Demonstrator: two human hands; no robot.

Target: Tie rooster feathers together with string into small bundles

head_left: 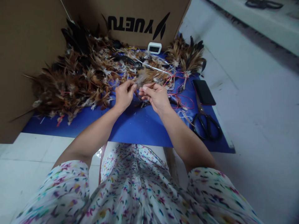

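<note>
My left hand [124, 94] and my right hand [156, 97] meet above a blue table top [137, 124]. Both are closed in a pinch on a small bunch of brown feathers [144, 78] held between them. A big heap of brown and black feathers [79, 74] lies just behind and to the left of my hands. Red thread [182, 99] trails on the blue surface right of my right hand.
Black scissors [206, 124] lie at the right edge of the table, a dark phone [204, 91] behind them. A tied feather bundle [187, 57] and a small white clock [154, 48] sit at the back. Cardboard boxes [140, 18] wall the back and left.
</note>
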